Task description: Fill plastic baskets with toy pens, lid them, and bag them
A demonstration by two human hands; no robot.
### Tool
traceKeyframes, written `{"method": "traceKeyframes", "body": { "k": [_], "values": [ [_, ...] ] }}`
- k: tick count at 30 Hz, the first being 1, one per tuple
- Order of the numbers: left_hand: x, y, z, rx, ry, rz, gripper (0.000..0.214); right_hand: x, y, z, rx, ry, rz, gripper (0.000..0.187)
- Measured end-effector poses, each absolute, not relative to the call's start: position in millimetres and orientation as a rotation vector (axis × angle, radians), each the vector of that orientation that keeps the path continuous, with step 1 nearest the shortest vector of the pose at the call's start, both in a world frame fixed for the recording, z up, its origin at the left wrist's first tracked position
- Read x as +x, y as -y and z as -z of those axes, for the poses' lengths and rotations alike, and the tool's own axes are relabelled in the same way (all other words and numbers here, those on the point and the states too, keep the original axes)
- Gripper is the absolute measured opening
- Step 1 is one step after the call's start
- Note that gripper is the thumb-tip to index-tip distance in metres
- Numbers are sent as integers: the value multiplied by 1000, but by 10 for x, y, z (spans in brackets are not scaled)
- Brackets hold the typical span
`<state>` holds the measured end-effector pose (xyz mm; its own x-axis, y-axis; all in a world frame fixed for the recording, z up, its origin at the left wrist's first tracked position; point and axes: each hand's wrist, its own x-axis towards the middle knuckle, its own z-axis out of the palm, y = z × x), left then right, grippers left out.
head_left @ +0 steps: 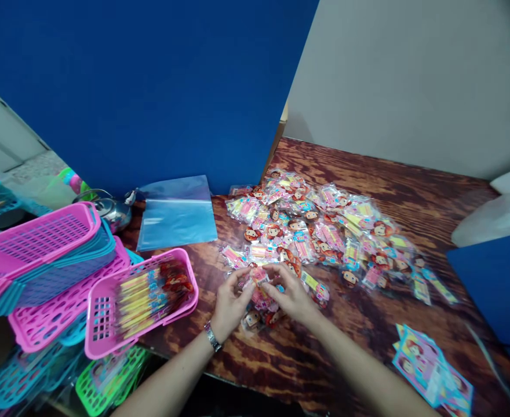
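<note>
Near the table's front edge, my left hand [232,300] and my right hand [293,293] pinch a small clear packet [260,277] with pink printing between their thumbs and fingers. Its exact contents are partly hidden by the fingers. Just below them, more packets with doll-face figures [253,318] lie on the wood. Beyond my hands spreads a loose heap of similar packets [301,246], showing doll faces and yellow or pink strips. Left of my left hand, a pink basket [193,278] holds a row of yellow packets [144,304] lined up side by side.
Stacked pink and blue baskets [59,260] crowd the left, with a green basket [107,382] below. A clear plastic bag [179,214] lies flat by the blue panel [159,87]. Printed cards [431,370] sit at right on the dark wooden table [350,359].
</note>
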<state>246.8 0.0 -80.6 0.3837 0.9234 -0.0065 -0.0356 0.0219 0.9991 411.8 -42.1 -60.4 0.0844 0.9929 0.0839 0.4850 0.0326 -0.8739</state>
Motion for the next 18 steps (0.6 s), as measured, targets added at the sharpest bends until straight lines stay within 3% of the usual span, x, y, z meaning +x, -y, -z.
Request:
{"method": "traceKeyframes", "body": {
  "k": [4,9,18],
  "values": [
    [2380,2,718,1602,-918,-964,44,4108,422,590,-1499,1447,-846,15],
    [2305,-13,596,1842,-922,-1012,35,4103,444,469,-1407,1614,-735,35],
    [2272,33,398,2015,-989,-1142,29,4102,446,142,-1269,1925,-557,26]
  ]
}}
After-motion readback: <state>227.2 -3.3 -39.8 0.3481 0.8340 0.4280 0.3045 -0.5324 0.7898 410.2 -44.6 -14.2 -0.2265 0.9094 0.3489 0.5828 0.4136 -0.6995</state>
